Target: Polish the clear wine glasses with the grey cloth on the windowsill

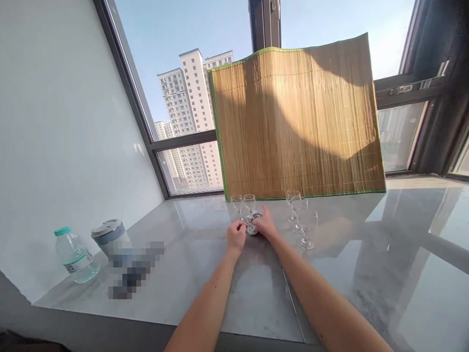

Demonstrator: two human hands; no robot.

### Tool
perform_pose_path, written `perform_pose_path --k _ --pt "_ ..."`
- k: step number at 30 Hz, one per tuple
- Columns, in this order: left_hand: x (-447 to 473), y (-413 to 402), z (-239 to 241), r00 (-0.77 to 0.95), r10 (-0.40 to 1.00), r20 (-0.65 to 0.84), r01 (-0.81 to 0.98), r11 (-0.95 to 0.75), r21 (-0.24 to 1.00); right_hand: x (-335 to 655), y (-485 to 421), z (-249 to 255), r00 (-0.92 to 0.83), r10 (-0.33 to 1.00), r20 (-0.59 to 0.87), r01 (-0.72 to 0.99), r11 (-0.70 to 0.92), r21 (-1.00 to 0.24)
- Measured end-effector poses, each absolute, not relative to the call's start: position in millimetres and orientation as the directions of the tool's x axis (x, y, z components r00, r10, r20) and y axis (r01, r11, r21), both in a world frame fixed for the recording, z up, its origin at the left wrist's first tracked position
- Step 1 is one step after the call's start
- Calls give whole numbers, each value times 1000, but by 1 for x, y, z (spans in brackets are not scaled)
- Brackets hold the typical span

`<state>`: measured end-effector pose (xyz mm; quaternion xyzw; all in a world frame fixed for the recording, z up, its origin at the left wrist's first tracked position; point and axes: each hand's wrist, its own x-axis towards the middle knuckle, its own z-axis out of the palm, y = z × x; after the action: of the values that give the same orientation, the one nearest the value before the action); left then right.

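Note:
My left hand (236,235) is closed, its fingertips pinched together beside a small crumpled white-and-grey cloth (252,228). What the pinch holds, if anything, is hidden. My right hand (266,224) is closed on the cloth from the right, with one finger pointing up and away. Part of a glass may be wrapped in the cloth, but I cannot tell. Just behind my hands stand two clear stemmed glasses, a left glass (237,200) and a right glass (249,199). To the right, three more stemmed glasses (307,222) stand upright in a slanting row.
A water bottle (76,256) with a green cap and a grey lidded cup (110,235) stand at the left by the wall. Near them is a blurred-out patch. A bamboo mat (300,122) leans on the window behind the glossy marble ledge (176,288).

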<state>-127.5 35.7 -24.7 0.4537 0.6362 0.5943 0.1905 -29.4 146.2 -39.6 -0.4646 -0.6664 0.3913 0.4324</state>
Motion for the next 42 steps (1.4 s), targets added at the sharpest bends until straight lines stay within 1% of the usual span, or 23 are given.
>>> perform_pose_path --k 3,9,12,18,22,24,26,29,32,35,39,42 --pt "-128 36 -24 -525 804 277 348 -95 933 -33 155 -43 -240 949 204 281 269 -921" --pt "-128 34 -25 -521 810 270 337 -95 937 -30 150 -41 -259 941 219 291 292 -911" --pt "-129 34 -25 -521 811 264 352 -78 933 -29 147 -40 -277 934 226 268 301 -915" --pt "-134 39 -30 -591 759 273 402 -17 916 -28 143 -43 -343 911 229 163 297 -941" --pt "-137 42 -31 -566 781 264 389 -29 921 -19 128 -37 -516 827 224 8 267 -964" --pt "-137 42 -30 -526 813 248 377 -38 925 -10 119 -33 -563 792 236 -24 270 -963" --pt "-136 42 -29 -470 849 242 375 -56 925 1 110 -31 -518 810 275 16 331 -944" --pt "-134 42 -28 -416 869 270 393 -96 914 19 101 -32 -384 855 348 183 440 -879" --pt "-132 43 -30 -402 868 290 418 -108 902 29 93 -29 -294 880 373 295 455 -840" --pt "-130 40 -32 -376 862 341 490 -127 862 28 82 -19 -245 878 410 273 469 -840" --pt "-127 30 -27 -326 813 482 654 -174 736 20 64 -4 -236 812 533 227 580 -782" --pt "-127 21 -20 -356 771 529 772 -76 631 20 55 2 -253 759 600 272 651 -709"
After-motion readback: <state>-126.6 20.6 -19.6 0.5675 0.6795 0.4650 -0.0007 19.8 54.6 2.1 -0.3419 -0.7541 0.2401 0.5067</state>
